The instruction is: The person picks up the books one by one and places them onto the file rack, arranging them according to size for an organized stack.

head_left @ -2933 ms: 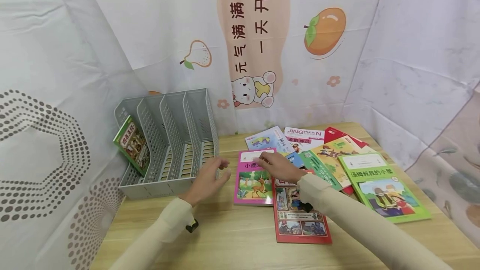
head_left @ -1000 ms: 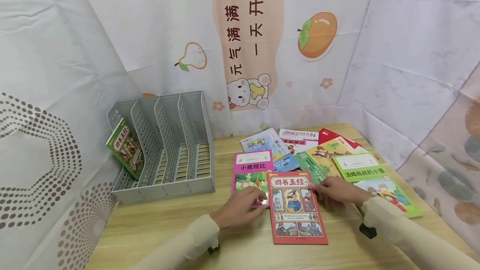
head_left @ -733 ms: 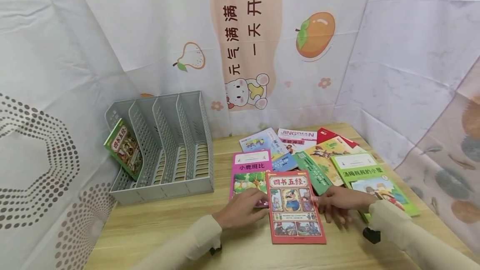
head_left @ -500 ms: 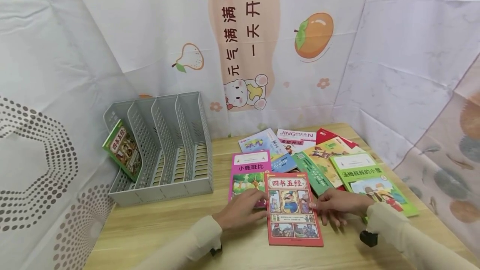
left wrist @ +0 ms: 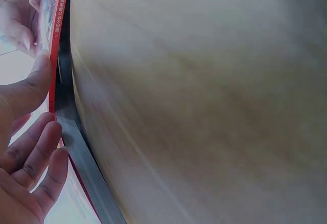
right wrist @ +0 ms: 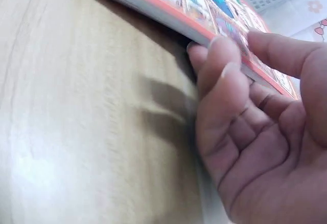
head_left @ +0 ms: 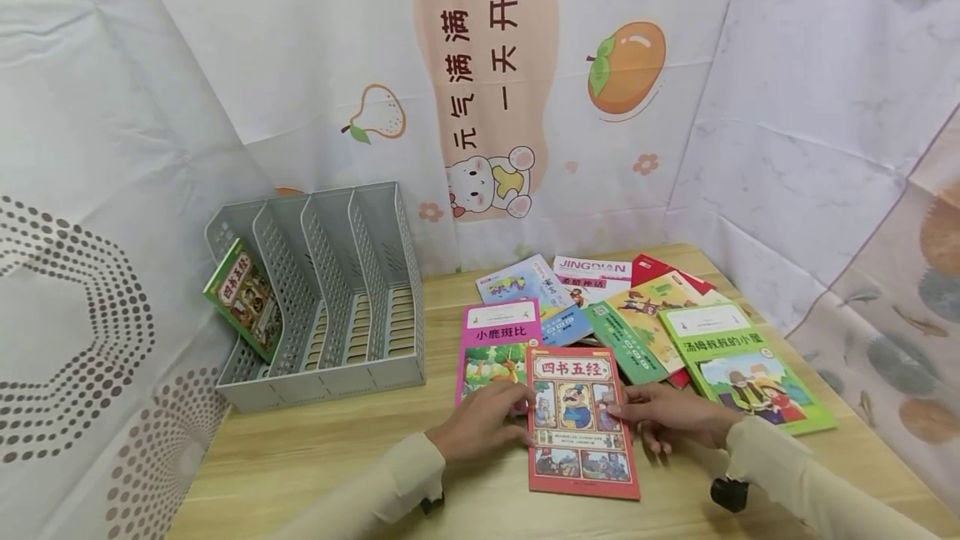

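Observation:
A red picture-covered book (head_left: 576,423) lies near the front of the wooden table, between both hands. My left hand (head_left: 483,421) holds its left edge; in the left wrist view the thumb (left wrist: 38,75) touches the red edge by the spine, with bent fingers (left wrist: 43,147) close by. At the opposite edge, my right hand (head_left: 678,415) pinches the book, thumb on the cover and fingertips by the underside. The right wrist view shows this edge raised off the table, with a shadow beneath. A magenta book (head_left: 498,348) with a deer lies just behind, partly covered.
A grey divided file rack (head_left: 322,382) stands at the left, a green-edged book (head_left: 251,298) leaning in its leftmost compartment. Behind and right lie a blue book (head_left: 536,286), a yellow-green book (head_left: 652,307), a lime-green book (head_left: 750,373) and others overlapping. Curtains surround the table.
My left hand has come from beside the rack to the red book's left edge. My right hand has moved from above the books to its right edge. The book has shifted slightly toward me.

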The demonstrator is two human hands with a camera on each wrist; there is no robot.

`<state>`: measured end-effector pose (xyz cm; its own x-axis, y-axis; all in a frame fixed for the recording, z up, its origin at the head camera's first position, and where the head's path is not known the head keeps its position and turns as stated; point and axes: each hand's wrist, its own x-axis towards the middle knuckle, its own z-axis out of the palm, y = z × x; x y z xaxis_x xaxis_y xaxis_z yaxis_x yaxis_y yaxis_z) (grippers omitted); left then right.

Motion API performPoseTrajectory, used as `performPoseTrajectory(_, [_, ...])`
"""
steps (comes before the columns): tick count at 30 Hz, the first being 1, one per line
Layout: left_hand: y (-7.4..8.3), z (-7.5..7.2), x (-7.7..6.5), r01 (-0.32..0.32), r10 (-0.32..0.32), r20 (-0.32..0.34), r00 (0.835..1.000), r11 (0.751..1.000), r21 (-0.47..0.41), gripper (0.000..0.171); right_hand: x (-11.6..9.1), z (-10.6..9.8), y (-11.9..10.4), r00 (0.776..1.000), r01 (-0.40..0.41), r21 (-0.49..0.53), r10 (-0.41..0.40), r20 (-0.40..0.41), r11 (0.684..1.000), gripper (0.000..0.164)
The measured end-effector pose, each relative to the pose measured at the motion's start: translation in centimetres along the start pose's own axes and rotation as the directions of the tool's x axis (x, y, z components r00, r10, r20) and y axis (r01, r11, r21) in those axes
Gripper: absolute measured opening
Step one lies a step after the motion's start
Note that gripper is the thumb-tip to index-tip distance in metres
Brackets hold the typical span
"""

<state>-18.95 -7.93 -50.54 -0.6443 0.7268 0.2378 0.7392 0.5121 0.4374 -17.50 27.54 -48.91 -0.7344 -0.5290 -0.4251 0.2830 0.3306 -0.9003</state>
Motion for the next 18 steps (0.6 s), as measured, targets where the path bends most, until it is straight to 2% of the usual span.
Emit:
performPoseTrajectory(6, [-0.1, -0.3, -0.1, 0.079, -0.079, 0.005, 0.997, 0.993, -0.086, 0.044, 0.3, -0.2, 0.6, 0.995, 0.103, 0.051, -0.103, 0.001, 0.993, 0.036])
performPoseTrajectory(10, [-0.5, -0.9, -0.1, 0.157, -0.166, -0.034, 0.985, 0.968, -0.197, 0.040, 0.3, -0.8, 0.4, 0.987, 0.150, 0.067, -0.145, -0.067, 0.987, 0.042])
performPoseTrajectory(13, [-1.1, -1.2, -0.2, 0.210, -0.228, -0.012, 0.974, 0.915, -0.345, 0.036, 0.2, -1.1, 0.2, 0.980, 0.153, 0.081, -0.141, -0.138, 0.985, 0.052])
performPoseTrajectory(16, [-1.5, -1.4, -0.4, 0.256, -0.269, 0.048, 0.962, 0.829, -0.497, 0.037, 0.2, -1.2, 0.1, 0.974, 0.156, 0.080, -0.140, -0.178, 0.984, 0.059])
performPoseTrajectory(18, [-1.8, -1.5, -0.6, 0.277, -0.281, 0.080, 0.956, 0.790, -0.547, 0.040, 0.3, -1.1, 0.0, 0.972, 0.169, 0.072, -0.154, -0.179, 0.983, 0.062])
